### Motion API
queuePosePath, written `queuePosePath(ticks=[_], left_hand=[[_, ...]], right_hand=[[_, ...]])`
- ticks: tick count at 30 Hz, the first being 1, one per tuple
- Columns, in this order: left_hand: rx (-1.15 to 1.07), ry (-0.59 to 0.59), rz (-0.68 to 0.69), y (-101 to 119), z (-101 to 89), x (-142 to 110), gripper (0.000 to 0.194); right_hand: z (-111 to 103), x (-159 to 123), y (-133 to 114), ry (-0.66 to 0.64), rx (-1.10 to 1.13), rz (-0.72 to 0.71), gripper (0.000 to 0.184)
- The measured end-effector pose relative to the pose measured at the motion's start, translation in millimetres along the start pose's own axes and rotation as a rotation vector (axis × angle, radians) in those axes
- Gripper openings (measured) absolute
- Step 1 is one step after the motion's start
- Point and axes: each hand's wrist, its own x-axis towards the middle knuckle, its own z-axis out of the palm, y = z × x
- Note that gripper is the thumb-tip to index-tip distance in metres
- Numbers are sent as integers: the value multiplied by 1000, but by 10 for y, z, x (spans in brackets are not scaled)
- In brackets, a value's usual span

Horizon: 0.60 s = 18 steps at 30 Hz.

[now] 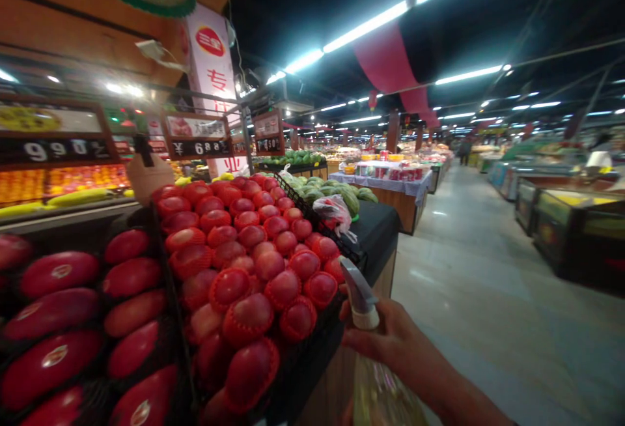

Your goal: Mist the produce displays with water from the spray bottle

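Observation:
My right hand (pixel 395 341) comes in from the lower right and is closed round the neck of a spray bottle (pixel 378 390). The bottle is clear with a yellowish tint, and its pale trigger head (pixel 358 290) points up and left. It is held close to the front right corner of a sloping display of red apples (pixel 254 269) wrapped in foam nets. My left hand does not show.
Larger red fruits with stickers (pixel 58 322) fill dark trays at the left. Price signs (pixel 198 136) hang above the stand. Green melons (pixel 342 195) and more stalls lie beyond. A wide grey aisle (pixel 488 283) runs on the right, lined by chest freezers (pixel 571 224).

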Motion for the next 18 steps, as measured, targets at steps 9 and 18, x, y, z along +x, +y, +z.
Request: queuePosePath(ticks=[9, 18], left_hand=[[48, -11, 32, -106, -124, 484, 46], [-4, -155, 57, 392, 1032, -404, 73]], right_hand=[[-299, -140, -142, 103, -77, -9, 22], [-857, -366, -248, 127, 25, -65, 24]])
